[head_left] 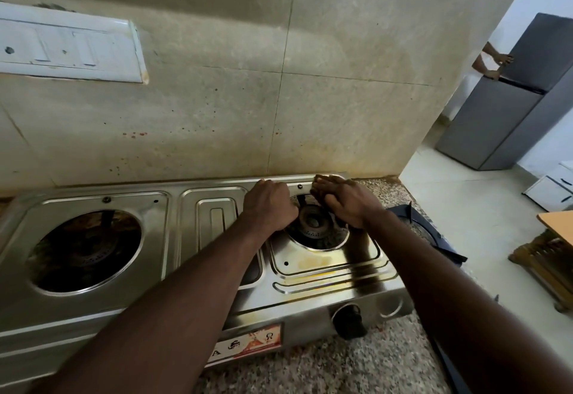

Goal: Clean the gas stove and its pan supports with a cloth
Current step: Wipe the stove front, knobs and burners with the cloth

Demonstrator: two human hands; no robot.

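1. Fingers [330, 183] of the right hand [348, 204]: straight, pressed together, flat on a small brownish wad [317, 190]. Cannot tell whether it is the cloth; it is blurred.
2. Wad position: far rim of the right burner [313, 220] opening, under the fingertips, near the back edge of the gas stove [192, 238].
3. Left hand [269, 204]: fingers curled, knuckles up, at the left rim of that opening. Cannot tell if they pinch anything.
4. Right burner lies between both hands, just nearer than the fingers.
5. Stove stands on a speckled granite countertop [325, 369], back edge against the tiled wall [217, 99]. Yellowish stain [313, 262] on the steel on the near side of the right burner.
6. Dark pan support [429, 227] lies on the countertop just right of the stove.
7. Also noted: left burner [85, 252], black knob [348, 320], grey refrigerator [508, 99].
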